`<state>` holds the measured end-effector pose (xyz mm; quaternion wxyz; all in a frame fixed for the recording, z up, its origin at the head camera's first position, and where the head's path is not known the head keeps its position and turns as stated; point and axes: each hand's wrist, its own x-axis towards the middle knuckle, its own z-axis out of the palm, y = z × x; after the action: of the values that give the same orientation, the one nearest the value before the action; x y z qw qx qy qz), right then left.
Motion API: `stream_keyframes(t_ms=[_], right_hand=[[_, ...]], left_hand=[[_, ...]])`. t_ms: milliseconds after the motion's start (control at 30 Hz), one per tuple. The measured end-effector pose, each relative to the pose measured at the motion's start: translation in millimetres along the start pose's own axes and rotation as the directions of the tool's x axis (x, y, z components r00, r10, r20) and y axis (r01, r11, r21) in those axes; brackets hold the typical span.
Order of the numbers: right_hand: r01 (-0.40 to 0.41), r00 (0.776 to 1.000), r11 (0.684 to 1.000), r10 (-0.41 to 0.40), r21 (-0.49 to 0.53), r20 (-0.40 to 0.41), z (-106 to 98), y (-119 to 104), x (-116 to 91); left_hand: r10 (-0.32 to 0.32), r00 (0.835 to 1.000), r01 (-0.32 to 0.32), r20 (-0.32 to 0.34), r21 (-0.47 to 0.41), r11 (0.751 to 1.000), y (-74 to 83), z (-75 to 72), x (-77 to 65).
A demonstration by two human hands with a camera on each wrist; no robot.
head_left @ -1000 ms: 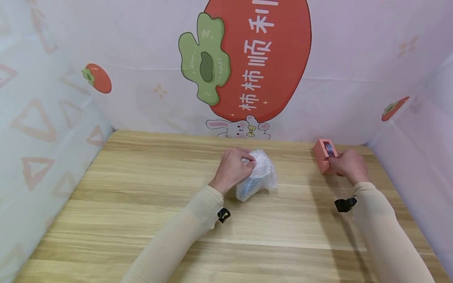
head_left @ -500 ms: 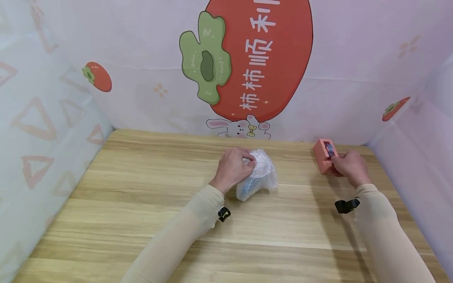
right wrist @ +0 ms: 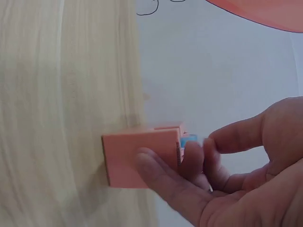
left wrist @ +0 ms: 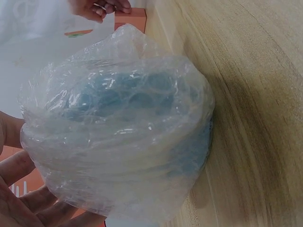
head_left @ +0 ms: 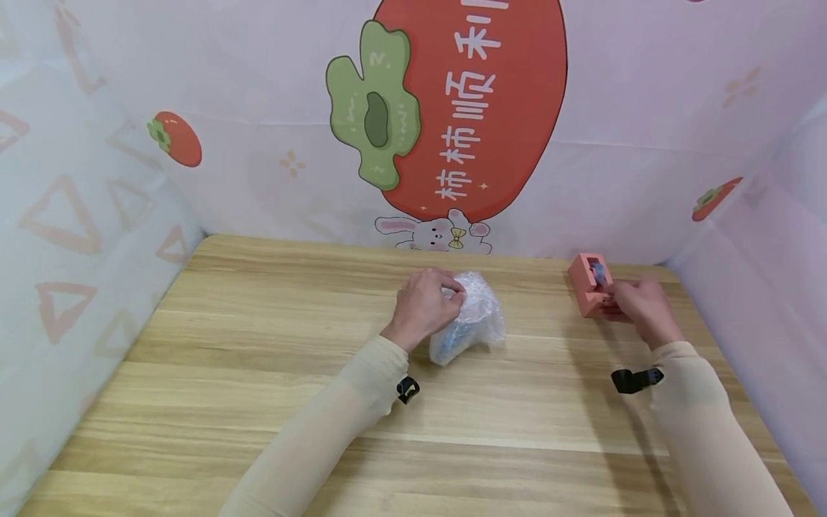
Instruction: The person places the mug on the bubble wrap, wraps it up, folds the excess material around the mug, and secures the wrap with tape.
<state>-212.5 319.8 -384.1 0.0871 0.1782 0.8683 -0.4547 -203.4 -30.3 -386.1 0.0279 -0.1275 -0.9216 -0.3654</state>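
A bundle of bubble wrap [head_left: 479, 309] with something pale blue inside stands on the table, left of the dispenser. My left hand [head_left: 423, 305] grips its upper part with thumb and fingers. In the left wrist view the clear wrapping [left wrist: 123, 127] fills the middle, its blue content showing through. At the back right is a coral-pink tape dispenser [head_left: 586, 287] with a bluish roll of tape [head_left: 599, 273]. My right hand [head_left: 646, 309] is at its front, fingertips pinching at the tape end. In the right wrist view one finger [right wrist: 149, 165] lies along the dispenser's side [right wrist: 128, 151].
The wooden table [head_left: 258, 402] ends at a printed cloth backdrop [head_left: 258, 179] with a large red persimmon. Cloth walls also stand at the left and right sides. A black wrist camera [head_left: 636, 380] sits on my right sleeve, another [head_left: 408, 389] on the left.
My right hand has drawn back slightly toward me and to the right from the dispenser, which stays in place. My left hand and the bubble-wrapped bundle have not moved.
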Motion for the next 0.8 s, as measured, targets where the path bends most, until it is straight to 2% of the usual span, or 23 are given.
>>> stream_keyframes(t_ms=[200, 467, 600, 633, 700, 733, 800], right_hand=[[-0.050, 0.999, 0.978, 0.045, 0.204, 0.031, 1, 7, -6], [-0.033, 0.999, 0.968, 0.028, 0.250, 0.024, 4, 9, -9], [-0.027, 0.999, 0.941, 0.014, 0.337, 0.039, 2, 11, -12], [-0.034, 0.999, 0.923, 0.017, 0.384, 0.047, 2, 12, -13], [-0.041, 0.997, 0.862, 0.004, 0.505, 0.076, 1, 15, -16], [-0.047, 0.995, 0.820, -0.008, 0.570, 0.094, 0, 16, -18], [-0.069, 0.991, 0.717, -0.030, 0.694, 0.129, 0, 18, -21]], left_hand=[[-0.012, 1.000, 0.012, 0.009, -0.016, 1.000, 1.3, -0.9, -0.6], [-0.018, 1.000, 0.019, 0.008, -0.017, 1.000, 0.5, -0.9, -1.2], [-0.012, 1.000, 0.012, 0.008, -0.024, 1.000, 0.9, -1.1, -1.4], [-0.011, 1.000, 0.011, 0.007, -0.024, 1.000, 1.2, -1.2, -1.4], [-0.006, 1.000, 0.006, 0.006, -0.020, 1.000, 1.3, -1.6, -1.5], [-0.005, 1.000, 0.005, 0.005, -0.019, 1.000, 1.3, -1.6, -1.5], [-0.003, 1.000, 0.003, 0.002, -0.017, 1.000, 1.4, -1.5, -1.4]])
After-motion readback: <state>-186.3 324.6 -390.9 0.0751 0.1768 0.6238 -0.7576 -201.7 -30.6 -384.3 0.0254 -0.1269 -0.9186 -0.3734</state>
